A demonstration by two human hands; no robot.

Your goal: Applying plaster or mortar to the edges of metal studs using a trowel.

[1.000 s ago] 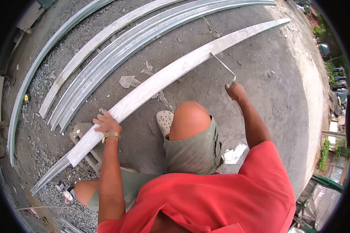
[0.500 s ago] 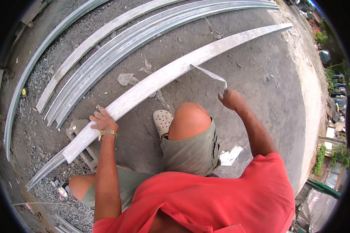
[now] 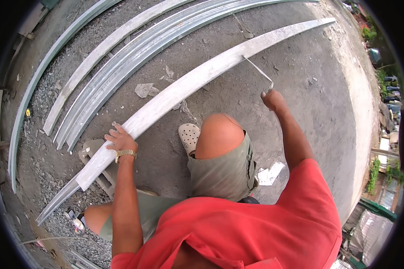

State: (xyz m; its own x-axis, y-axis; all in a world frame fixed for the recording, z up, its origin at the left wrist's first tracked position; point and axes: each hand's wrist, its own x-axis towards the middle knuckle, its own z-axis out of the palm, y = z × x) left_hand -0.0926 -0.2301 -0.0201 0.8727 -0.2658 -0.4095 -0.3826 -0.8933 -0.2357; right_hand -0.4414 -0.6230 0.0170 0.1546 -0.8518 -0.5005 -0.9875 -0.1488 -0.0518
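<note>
A long, pale metal bar (image 3: 184, 89) runs diagonally from lower left to upper right, its straight length bent by the lens. My left hand (image 3: 121, 140), with a watch at the wrist, rests across its near part, fingers spread on the whitish face. Pinched in my right hand (image 3: 273, 99) is the end of a thin whitish film strip (image 3: 258, 69). Taut, the strip reaches from my fingers to the bar's near edge, right of the middle. A grey metal channel (image 3: 58, 202) sticks out from under the bar's lower left end.
A hollow concrete block (image 3: 107, 180) sits under the bar by my left hand. Several metal channels (image 3: 134, 67) lie beyond. Crumpled clear film (image 3: 146, 90) and a white scrap (image 3: 269, 173) lie on the ground. A yellow-and-black object (image 3: 28, 113) lies far left on gravel.
My right hand has moved farther away and slightly right, pulling the strip. The strip's meeting point has moved up along the bar to the right. My left hand keeps its place on the bar.
</note>
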